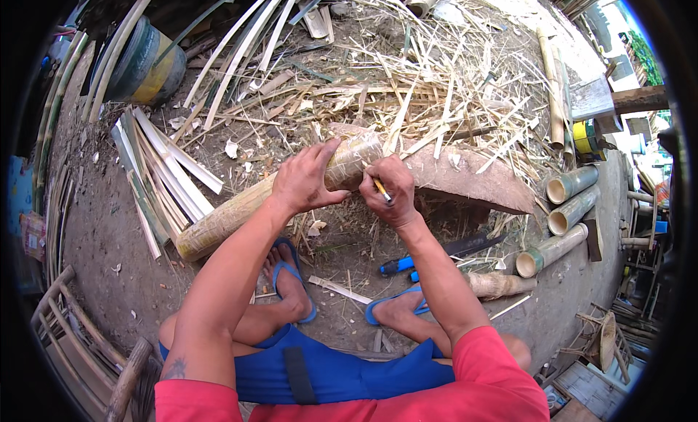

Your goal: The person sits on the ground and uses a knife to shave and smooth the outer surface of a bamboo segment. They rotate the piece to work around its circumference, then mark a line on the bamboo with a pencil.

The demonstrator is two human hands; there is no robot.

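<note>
A thick bamboo pole [236, 211] lies slantwise before me, its lower end to the left. Its upper end rests over a reddish-brown wooden slab [472, 176]. Over the top of the pole my left hand [309, 181] is wrapped, thumb on the near side, gripping it close to that end. My right hand [392, 189] is closed on a slim yellow-and-black pencil [382, 189], held against the pole's right end. The pencil's tip is hidden by the fingers.
Split bamboo strips [171, 171] lie at left, near a green-and-yellow bucket [149, 69]. Shavings [436, 80] cover the far ground. Blue-handled blades [396, 266] and a wooden club [502, 284] lie by my right foot. Cut bamboo tubes [556, 249] lie at right.
</note>
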